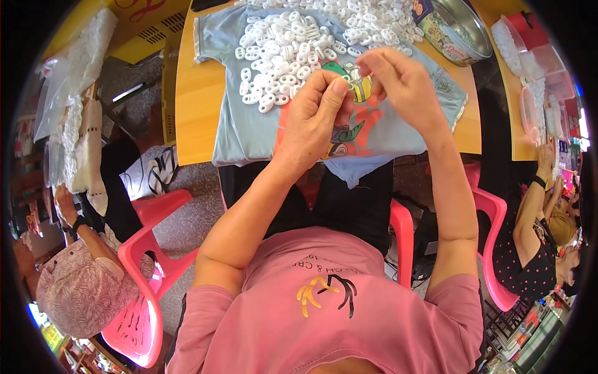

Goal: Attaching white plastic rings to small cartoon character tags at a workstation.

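Note:
My left hand (314,115) is curled into a loose fist above a light blue printed shirt (249,131) spread over the wooden table (190,100). Its thumb and fingers pinch something small that I cannot make out. My right hand (398,84) is raised just to the right, fingertips pinched together near the left hand; a small white piece seems to sit between them. A heap of small white plastic links (280,53) lies on the shirt just beyond both hands.
A round metal tin (458,28) stands at the table's far right. Clear plastic containers (536,75) sit further right. Pink plastic chairs (146,249) flank me. One person sits at my left (81,287), another at my right (536,249).

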`<state>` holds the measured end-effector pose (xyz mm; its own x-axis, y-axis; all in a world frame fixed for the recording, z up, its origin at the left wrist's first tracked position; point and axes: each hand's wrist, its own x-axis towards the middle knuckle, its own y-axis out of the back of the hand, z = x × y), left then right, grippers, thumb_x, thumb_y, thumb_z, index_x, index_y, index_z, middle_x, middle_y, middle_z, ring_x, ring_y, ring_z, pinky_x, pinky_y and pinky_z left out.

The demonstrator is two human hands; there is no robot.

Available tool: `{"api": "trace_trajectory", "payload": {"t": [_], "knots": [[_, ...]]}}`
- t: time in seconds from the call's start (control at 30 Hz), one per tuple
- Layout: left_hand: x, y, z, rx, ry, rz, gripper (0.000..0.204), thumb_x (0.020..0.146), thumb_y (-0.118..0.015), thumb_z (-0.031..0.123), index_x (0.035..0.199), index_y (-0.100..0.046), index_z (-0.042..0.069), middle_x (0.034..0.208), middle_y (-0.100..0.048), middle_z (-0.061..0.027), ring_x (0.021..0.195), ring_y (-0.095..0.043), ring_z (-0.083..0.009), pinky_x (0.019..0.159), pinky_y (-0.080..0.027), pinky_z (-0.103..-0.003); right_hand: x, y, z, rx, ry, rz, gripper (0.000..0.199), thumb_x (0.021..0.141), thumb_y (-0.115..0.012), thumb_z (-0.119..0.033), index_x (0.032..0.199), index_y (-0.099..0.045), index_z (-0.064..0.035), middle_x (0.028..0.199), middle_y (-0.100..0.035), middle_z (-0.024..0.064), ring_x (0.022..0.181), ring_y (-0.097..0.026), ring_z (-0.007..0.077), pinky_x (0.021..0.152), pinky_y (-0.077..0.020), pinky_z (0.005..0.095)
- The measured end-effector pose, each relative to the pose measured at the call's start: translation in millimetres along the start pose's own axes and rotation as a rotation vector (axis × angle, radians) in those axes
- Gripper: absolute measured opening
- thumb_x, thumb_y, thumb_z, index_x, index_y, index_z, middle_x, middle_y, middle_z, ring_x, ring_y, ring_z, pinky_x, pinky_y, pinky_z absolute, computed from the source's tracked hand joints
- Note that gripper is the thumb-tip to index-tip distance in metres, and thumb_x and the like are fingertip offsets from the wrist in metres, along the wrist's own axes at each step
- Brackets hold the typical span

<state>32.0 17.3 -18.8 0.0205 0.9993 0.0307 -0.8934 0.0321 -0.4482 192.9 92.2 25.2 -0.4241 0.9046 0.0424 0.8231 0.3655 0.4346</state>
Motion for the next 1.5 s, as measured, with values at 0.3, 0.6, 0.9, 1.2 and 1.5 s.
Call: {"api": "trace_trajectory", "payload": {"t": [0.3,0.6,0.9,1.2,1.5], "knots": [[-4,4,7,0.052,-0.001,-0.030,0.022,0.102,-0.050,0.027,0.097,-0.053,0.005,0.079,-0.054,0.0003,0.069,-0.046,-0.0057,0.063,-0.040,-0.020,25,-22,17,-0.802,0.255,0.280,0.020,0.087,-0.066,-0.024,0.101,-0.068,-0.0098,0.089,-0.067,0.0094,0.080,-0.066,0.0288,0.067,-0.0514,0.0374],[-5,4,10,0.080,0.000,-0.046,0.021,0.102,-0.050,0.025,0.097,-0.052,0.004,0.078,-0.054,0.0003,0.068,-0.045,-0.0056,0.062,-0.040,-0.020,22,-18,12,-0.828,0.327,0.185,0.018,0.087,-0.065,-0.022,0.100,-0.066,-0.0103,0.094,-0.063,0.0070,0.081,-0.064,0.0318,0.067,-0.0511,0.0402],[-5,1,5,0.092,-0.020,-0.036,0.021,0.102,-0.050,0.023,0.093,-0.053,0.005,0.076,-0.051,0.0030,0.064,-0.044,-0.0035,0.057,-0.038,-0.019,17,-1,12,-0.783,0.398,0.020,0.022,0.087,-0.062,-0.015,0.108,-0.060,-0.0075,0.097,-0.062,0.0110,0.085,-0.062,0.0341,0.070,-0.0500,0.0414],[-5,0,5,0.079,-0.007,-0.028,0.020,0.102,-0.050,0.023,0.095,-0.051,0.005,0.075,-0.053,0.0016,0.064,-0.045,-0.0040,0.057,-0.039,-0.019,-9,-3,1,-0.134,0.122,0.135,0.018,0.092,-0.063,-0.013,0.106,-0.064,-0.0023,0.098,-0.067,0.0075,0.084,-0.065,0.0164,0.074,-0.0506,0.0268],[-3,-1,4,0.062,-0.015,-0.032,0.017,0.101,-0.052,0.019,0.096,-0.053,0.003,0.077,-0.056,0.0002,0.066,-0.048,-0.0040,0.058,-0.041,-0.019,-26,-29,-1,0.819,-0.141,0.147,0.016,0.092,-0.065,-0.012,0.104,-0.064,-0.0015,0.101,-0.069,0.0084,0.084,-0.065,0.0131,0.075,-0.0539,0.0274]]}}
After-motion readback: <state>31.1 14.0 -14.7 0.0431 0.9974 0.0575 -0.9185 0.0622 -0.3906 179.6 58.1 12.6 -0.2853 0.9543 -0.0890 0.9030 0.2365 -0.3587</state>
